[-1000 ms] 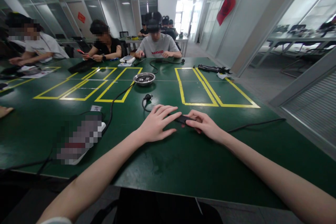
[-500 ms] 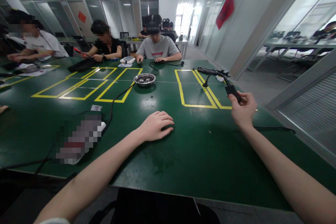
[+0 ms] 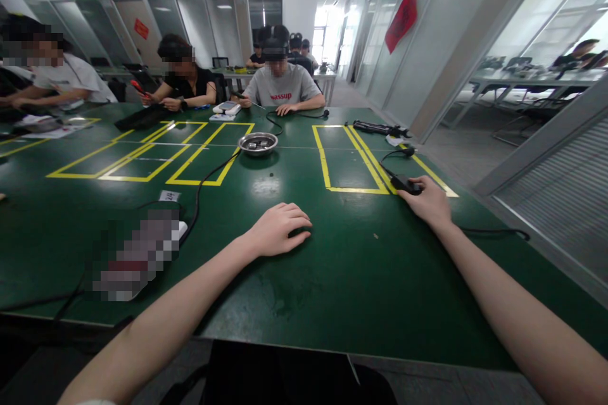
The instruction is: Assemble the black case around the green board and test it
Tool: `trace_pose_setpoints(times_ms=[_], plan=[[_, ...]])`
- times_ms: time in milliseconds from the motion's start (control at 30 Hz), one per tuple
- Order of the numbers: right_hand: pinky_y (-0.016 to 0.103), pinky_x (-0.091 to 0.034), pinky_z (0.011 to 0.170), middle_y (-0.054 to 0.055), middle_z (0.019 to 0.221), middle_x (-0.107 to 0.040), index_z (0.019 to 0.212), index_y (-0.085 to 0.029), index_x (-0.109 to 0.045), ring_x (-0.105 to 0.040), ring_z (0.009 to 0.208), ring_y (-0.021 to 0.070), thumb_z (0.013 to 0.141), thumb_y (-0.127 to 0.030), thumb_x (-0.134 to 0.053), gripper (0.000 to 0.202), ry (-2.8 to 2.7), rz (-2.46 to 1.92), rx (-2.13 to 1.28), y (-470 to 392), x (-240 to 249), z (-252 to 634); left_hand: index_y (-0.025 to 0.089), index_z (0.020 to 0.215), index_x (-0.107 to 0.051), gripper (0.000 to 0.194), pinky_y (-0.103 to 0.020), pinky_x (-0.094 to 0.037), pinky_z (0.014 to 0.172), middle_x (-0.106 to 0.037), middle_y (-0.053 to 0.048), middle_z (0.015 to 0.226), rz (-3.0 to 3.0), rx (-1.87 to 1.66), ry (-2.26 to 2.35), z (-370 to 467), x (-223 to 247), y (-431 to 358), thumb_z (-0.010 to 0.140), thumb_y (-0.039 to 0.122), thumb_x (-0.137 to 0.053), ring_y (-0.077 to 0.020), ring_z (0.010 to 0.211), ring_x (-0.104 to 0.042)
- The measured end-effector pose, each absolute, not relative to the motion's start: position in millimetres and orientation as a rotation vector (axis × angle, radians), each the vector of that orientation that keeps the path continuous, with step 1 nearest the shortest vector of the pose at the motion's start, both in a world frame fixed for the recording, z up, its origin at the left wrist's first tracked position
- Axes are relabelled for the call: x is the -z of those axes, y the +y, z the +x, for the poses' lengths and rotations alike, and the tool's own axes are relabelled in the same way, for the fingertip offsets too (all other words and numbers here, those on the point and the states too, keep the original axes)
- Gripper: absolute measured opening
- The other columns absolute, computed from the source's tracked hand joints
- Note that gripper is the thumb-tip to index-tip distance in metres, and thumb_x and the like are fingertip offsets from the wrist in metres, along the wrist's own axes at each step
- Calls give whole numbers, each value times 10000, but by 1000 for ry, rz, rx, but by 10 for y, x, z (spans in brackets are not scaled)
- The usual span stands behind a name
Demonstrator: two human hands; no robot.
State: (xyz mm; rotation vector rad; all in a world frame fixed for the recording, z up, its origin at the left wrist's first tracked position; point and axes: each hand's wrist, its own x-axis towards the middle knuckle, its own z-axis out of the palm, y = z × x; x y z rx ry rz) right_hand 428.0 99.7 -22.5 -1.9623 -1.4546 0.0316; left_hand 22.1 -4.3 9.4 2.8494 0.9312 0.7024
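Head view, black power adapter: The black power adapter (image 3: 403, 184) is at the yellow tape (image 3: 365, 160), on the far side of the green table (image 3: 332, 291) from the wearer. It looks low, but I can't tell if all of it sits flat.
Head view, right hand: The right hand (image 3: 431, 204) has its thumb and fingers closed on the adapter. It has not let go.
Head view, left hand: The left hand (image 3: 282, 230) rests on the table with its thumb apart from its fingers. It holds nothing that I can see. The two hands are well apart.
Head view, plug: A thin cord (image 3: 386, 157) bends from the adapter to a round black plug (image 3: 408, 151), near the right strip of tape.
Head view, how far along: The adapter has got to the tape, I think. Letting go is the part not done. The cord is loose, not wound up.
Head view, near things: A shiny metal bowl (image 3: 258, 144) holds small metal bits. A folded black stand (image 3: 380, 129) lies past the plug.
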Motion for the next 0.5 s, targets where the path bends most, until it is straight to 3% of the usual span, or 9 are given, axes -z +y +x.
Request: trace_pose_setpoints(times_ms=[267, 367, 500], plan=[[417, -527, 875, 149, 1075, -752, 1072, -155, -744, -685, 928, 303, 751, -372, -728, 388, -1393, -1960, -101, 938, 117, 4276, 191, 1062, -734, 214, -363, -513, 910, -770, -68, 1107, 2853, -692, 926, 230, -91, -49, 1011, 318, -569, -221, 1041, -688], [381, -532, 804, 133, 1066, -750, 1088, -151, -738, -671, 745, 235, 827, -363, -645, 349, -1318, -1948, -223, 893, 21, 4215, 193, 1065, -735, 212, -367, -513, 918, -769, -68, 1113, 2841, -691, 932, 227, -82, -46, 1008, 315, -572, -222, 1043, -689], [321, -499, 674, 82, 803, -717, 1168, -125, -708, -595, 523, 173, 938, -316, -501, 364, -1166, -2000, -334, 819, -97, 4158, 203, 1069, -737, 214, -361, -512, 918, -768, -67, 1126, 2817, -680, 946, 227, -77, -45, 1009, 321, -569, -217, 1042, -689]])
